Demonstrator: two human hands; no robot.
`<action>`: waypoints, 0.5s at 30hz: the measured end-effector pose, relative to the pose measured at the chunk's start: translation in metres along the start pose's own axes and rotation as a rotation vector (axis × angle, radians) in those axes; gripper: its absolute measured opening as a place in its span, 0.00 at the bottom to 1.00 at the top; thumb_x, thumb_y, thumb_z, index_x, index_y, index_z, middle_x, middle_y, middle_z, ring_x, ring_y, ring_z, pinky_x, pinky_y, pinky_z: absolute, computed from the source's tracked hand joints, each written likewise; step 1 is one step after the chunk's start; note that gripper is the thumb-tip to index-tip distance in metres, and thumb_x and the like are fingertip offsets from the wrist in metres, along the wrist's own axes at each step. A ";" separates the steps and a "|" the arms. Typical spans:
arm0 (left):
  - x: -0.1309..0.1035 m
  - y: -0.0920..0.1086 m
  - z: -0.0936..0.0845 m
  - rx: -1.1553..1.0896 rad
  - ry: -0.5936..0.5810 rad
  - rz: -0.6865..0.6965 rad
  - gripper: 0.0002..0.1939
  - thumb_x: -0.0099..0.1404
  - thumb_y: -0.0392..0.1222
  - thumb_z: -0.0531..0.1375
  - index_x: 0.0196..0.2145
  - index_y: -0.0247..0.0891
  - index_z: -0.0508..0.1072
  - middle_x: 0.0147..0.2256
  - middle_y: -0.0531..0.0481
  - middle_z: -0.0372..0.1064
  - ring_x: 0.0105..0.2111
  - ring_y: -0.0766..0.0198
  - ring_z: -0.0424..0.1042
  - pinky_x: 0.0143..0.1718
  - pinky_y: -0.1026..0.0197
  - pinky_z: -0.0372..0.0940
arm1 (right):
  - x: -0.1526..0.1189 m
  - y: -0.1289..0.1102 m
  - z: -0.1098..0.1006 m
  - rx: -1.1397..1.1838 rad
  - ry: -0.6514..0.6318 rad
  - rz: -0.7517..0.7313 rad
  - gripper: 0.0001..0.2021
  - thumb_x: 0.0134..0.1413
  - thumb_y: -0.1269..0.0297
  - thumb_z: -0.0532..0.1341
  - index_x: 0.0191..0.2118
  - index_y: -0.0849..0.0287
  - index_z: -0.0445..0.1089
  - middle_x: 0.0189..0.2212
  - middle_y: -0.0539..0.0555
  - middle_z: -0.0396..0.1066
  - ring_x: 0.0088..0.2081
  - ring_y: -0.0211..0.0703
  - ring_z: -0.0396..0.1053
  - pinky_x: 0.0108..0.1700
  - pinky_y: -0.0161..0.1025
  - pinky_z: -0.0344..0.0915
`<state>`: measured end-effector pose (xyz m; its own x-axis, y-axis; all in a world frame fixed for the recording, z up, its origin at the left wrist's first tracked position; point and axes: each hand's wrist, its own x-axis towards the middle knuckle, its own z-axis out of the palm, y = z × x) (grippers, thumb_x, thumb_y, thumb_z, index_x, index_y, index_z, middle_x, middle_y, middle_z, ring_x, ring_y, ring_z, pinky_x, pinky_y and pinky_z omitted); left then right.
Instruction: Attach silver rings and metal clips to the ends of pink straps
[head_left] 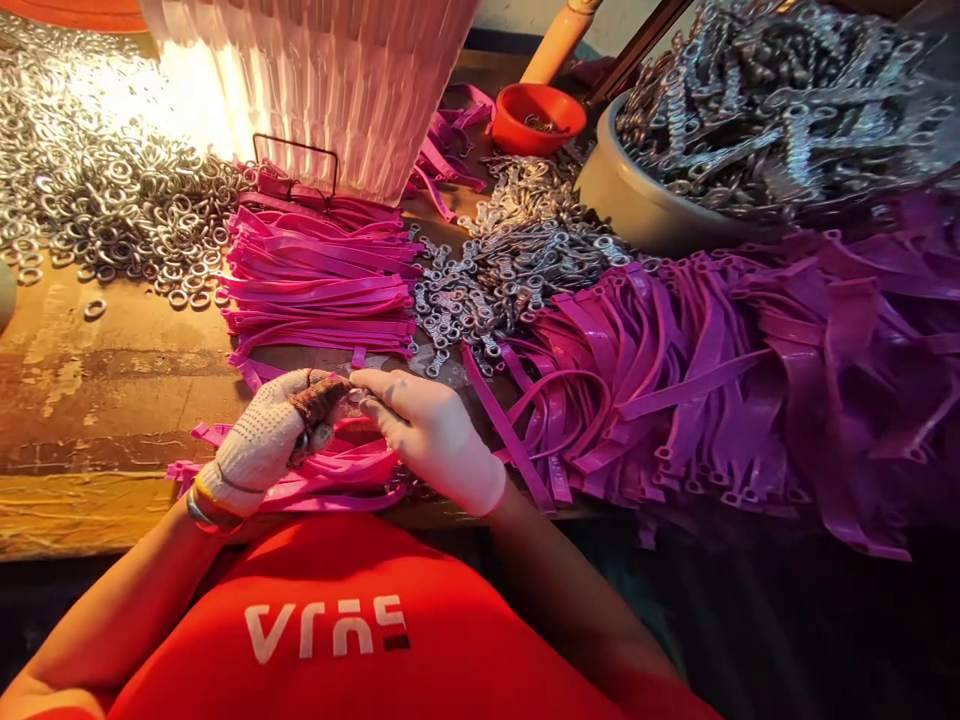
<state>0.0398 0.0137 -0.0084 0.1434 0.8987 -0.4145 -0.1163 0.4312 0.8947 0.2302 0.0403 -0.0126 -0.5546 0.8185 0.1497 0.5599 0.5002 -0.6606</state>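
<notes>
My left hand (262, 435), in a knitted glove with a brown wrapping on a finger, is closed just above the table edge. My right hand (431, 425), in a thin white glove, meets it with fingertips pinched together. A small shiny piece (358, 396) shows between the fingertips; its kind is too small to make out. Something dark shows under the left fingers, mostly hidden. Pink straps (330, 485) lie beneath both hands. Beyond them is a stacked row of pink straps (322, 285), with loose metal links (457, 295) to its right.
Many metal rings (142, 205) are heaped at left. A translucent ridged sheet (322, 90) stands behind the strap row, near a black wire frame (296, 143). At right are a large pile of purple straps (697, 370), a tub (645, 190) heaped with metal parts, and a red bowl (517, 137).
</notes>
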 end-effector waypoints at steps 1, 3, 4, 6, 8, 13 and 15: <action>-0.003 0.001 0.001 0.017 0.006 -0.005 0.20 0.65 0.57 0.63 0.28 0.36 0.70 0.16 0.55 0.60 0.13 0.73 0.52 0.14 0.69 0.46 | 0.001 -0.003 0.001 -0.120 -0.030 -0.016 0.16 0.67 0.69 0.53 0.55 0.57 0.71 0.42 0.57 0.76 0.43 0.46 0.72 0.47 0.40 0.64; -0.007 0.002 0.001 0.083 0.016 -0.006 0.18 0.66 0.55 0.62 0.30 0.36 0.71 0.16 0.55 0.61 0.14 0.72 0.53 0.14 0.69 0.47 | 0.004 -0.012 0.003 -0.390 -0.094 -0.029 0.15 0.65 0.72 0.52 0.51 0.61 0.72 0.36 0.59 0.74 0.37 0.48 0.69 0.39 0.41 0.60; -0.009 0.003 0.001 0.139 0.013 0.003 0.17 0.66 0.54 0.62 0.30 0.36 0.71 0.16 0.55 0.61 0.14 0.72 0.53 0.15 0.69 0.47 | 0.005 -0.016 0.003 -0.498 -0.134 -0.040 0.14 0.65 0.73 0.52 0.48 0.62 0.72 0.34 0.59 0.72 0.35 0.48 0.67 0.36 0.41 0.57; -0.009 0.002 -0.003 0.288 -0.015 0.043 0.14 0.66 0.49 0.62 0.28 0.37 0.71 0.16 0.55 0.62 0.15 0.71 0.55 0.16 0.69 0.48 | 0.008 -0.021 0.005 -0.624 -0.197 -0.078 0.12 0.65 0.73 0.52 0.44 0.62 0.72 0.32 0.59 0.71 0.32 0.47 0.64 0.32 0.42 0.51; -0.005 -0.001 -0.008 0.440 -0.041 0.113 0.12 0.65 0.43 0.61 0.25 0.37 0.70 0.17 0.54 0.62 0.17 0.70 0.56 0.18 0.69 0.50 | 0.008 -0.021 0.008 -0.673 -0.202 -0.104 0.12 0.66 0.72 0.51 0.43 0.62 0.71 0.31 0.59 0.70 0.32 0.47 0.63 0.31 0.43 0.48; 0.008 -0.013 -0.020 0.633 -0.074 0.312 0.07 0.61 0.33 0.59 0.26 0.37 0.74 0.25 0.52 0.71 0.25 0.66 0.63 0.28 0.68 0.58 | 0.000 -0.008 0.021 -0.627 -0.062 -0.077 0.12 0.67 0.70 0.50 0.44 0.61 0.72 0.31 0.57 0.71 0.31 0.46 0.63 0.33 0.42 0.50; 0.009 -0.016 -0.021 0.668 -0.105 0.334 0.09 0.61 0.31 0.58 0.29 0.38 0.77 0.28 0.50 0.74 0.28 0.63 0.66 0.31 0.66 0.61 | -0.004 -0.004 0.026 -0.558 -0.003 -0.054 0.12 0.69 0.69 0.51 0.46 0.60 0.72 0.32 0.57 0.72 0.32 0.46 0.64 0.35 0.42 0.52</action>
<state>0.0228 0.0164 -0.0301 0.3020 0.9463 -0.1152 0.4460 -0.0334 0.8944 0.2138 0.0274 -0.0296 -0.5924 0.7875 0.1700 0.7712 0.6154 -0.1629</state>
